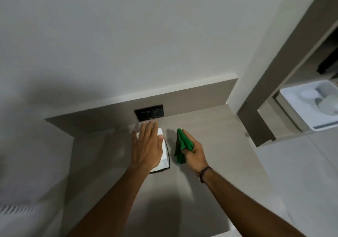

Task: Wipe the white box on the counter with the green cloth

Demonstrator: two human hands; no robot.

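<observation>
**Flat hand over the box, cloth bunched beside it**

A pale wall fills most of the view above a grey-beige counter with a low upstand behind. A black socket plate sits in that upstand. To the right, an open shelf unit holds a white tray of blurred white items. The white box lies on the counter below the socket, largely covered by the left hand, spread flat with fingers straight. Just beside it, the right hand is closed around the green cloth; a dark band circles that wrist.
</observation>
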